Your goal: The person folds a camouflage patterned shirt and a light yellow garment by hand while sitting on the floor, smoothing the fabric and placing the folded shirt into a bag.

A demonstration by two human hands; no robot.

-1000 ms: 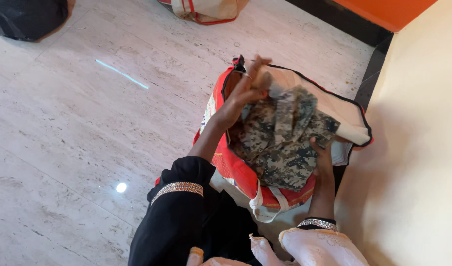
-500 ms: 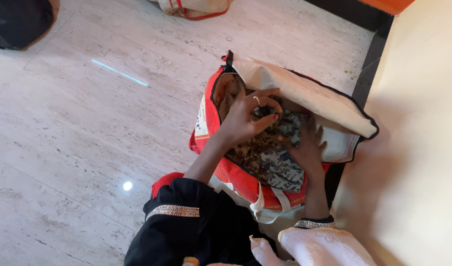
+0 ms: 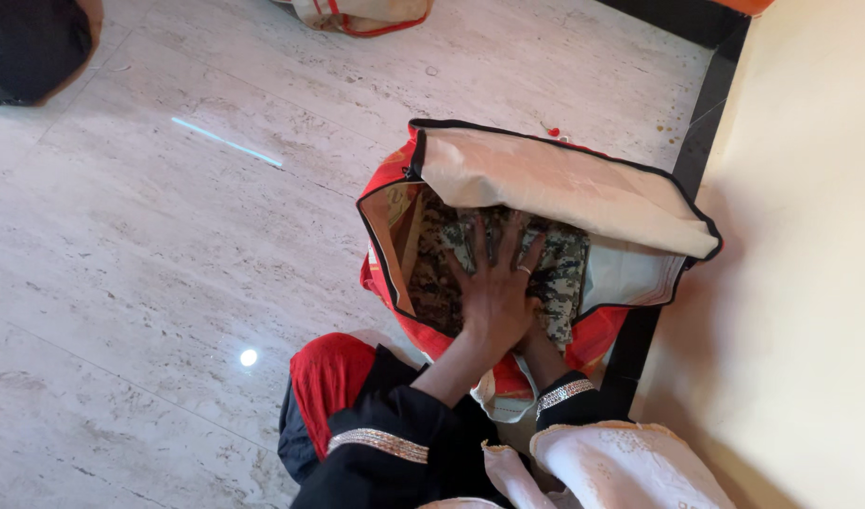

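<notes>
We knelt on the pale marble floor (image 3: 149, 245), where the scene ran from the floor itself down to the small things at the edges. Beside the cream wall (image 3: 809, 283) stood the red-and-cream zip bag (image 3: 395, 179), its cream flap (image 3: 555, 184) folded back over the far side and its mouth open toward us.

What had changed was plain against a second earlier: then the camouflage garment (image 3: 564, 269) had been lifted half out of the bag, bunched between both hands; half a second later it had been lowered inside — and now it lay flat in the bag, filling the visible part of the interior. We judged that it was packed in and was being pressed down to settle it.

Our left hand (image 3: 494, 287) lay on top, palm down, fingers (image 3: 494, 247) spread flat and released, grasping nothing, a ring on one of them. Our right hand (image 3: 543, 341) was mostly hidden under the left; only the wrist and its black sleeve cuff showed, so we could not tell whether it was clenched or flat, only that it reached onto the same cloth.

Inside the bag we could see nothing but the garment and a strip of tan lining at the left wall. Farther off, a second cream bag (image 3: 357, 14) sat at the top edge, and a black bag (image 3: 27, 47) in the top left corner — both well apart from us.
</notes>
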